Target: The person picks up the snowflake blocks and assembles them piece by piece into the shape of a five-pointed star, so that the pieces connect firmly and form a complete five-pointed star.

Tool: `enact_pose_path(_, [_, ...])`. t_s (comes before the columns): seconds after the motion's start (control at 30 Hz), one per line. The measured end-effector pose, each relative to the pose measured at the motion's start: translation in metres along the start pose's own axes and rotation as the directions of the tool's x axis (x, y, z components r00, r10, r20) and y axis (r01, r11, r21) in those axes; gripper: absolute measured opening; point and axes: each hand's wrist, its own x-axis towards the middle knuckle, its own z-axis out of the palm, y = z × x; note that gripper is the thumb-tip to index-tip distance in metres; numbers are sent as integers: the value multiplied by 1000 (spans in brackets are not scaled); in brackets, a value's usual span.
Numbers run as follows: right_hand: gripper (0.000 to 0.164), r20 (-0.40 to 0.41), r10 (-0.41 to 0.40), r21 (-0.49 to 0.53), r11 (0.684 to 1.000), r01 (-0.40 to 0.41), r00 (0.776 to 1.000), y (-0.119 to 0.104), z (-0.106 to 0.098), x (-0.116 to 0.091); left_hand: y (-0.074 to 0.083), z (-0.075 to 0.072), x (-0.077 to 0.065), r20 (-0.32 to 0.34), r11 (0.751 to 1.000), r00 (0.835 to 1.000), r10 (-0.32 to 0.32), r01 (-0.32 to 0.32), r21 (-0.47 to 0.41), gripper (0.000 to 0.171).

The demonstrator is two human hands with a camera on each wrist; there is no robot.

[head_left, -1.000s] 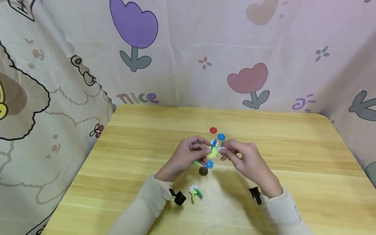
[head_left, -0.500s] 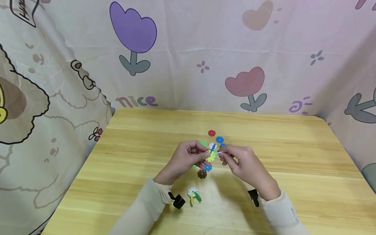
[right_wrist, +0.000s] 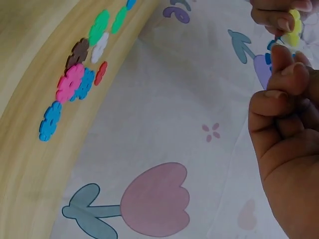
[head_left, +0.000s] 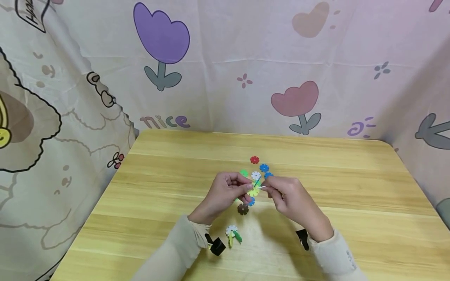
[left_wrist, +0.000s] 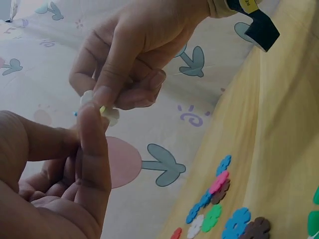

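Note:
Above the middle of the table, my left hand (head_left: 222,195) pinches a yellow notched plastic disc (head_left: 253,192) between thumb and fingers. A blue disc (head_left: 258,182), seen nearly edge-on, stands up from it. My right hand (head_left: 293,199) pinches a white disc (head_left: 262,187), also edge-on, at the yellow disc's right side. In the left wrist view fingertips cover most of the white disc (left_wrist: 113,117). The right wrist view shows the yellow disc (right_wrist: 295,27) beyond my right fingers. Whether the white disc's slot is engaged cannot be seen.
Loose discs lie beneath and beyond the hands: red (head_left: 254,160), blue (head_left: 264,168), white (head_left: 256,175), green (head_left: 244,173), brown (head_left: 243,209) and pink (right_wrist: 71,83). Nearer stands a joined piece (head_left: 231,230) of white, yellow and green discs. A printed cloth (head_left: 218,89) hangs behind the table.
The white disc in my right hand has come closer to the yellow one. The held blue disc has turned and looks thinner. The head view has shifted slightly.

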Motion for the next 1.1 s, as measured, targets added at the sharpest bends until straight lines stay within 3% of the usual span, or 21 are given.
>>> enact_pose_path(0.17, [29,-9,-32,20,999,32,999,0,0,1,0,1,1,-4,1000,1000,-4,4,3,13])
enact_pose_path(0.53, [26,67,32,170,984,-43,997,-1,-17,-1,6,-8,2,116,999,993,20,-24,36,17])
enact_pose_path(0.7, [29,27,33,168,985,-37,999,0,-20,-1,4,-7,4,137,998,991,-2,-7,65,15])
enact_pose_path(0.9, [33,75,5,140,990,-16,997,1,-16,1,1,-9,3,183,996,982,-53,39,81,18])
enact_pose_path(1.0, [30,105,22,118,992,-34,994,2,-13,-1,-1,-17,5,147,981,987,-65,36,191,22])
enact_pose_path(1.07, [26,145,48,98,993,-63,988,3,-10,-3,-1,-26,7,73,944,997,-40,14,329,22])
enact_pose_path(1.1, [24,177,66,91,992,-83,982,3,-9,-5,-3,-31,8,27,913,1000,-16,4,408,21])
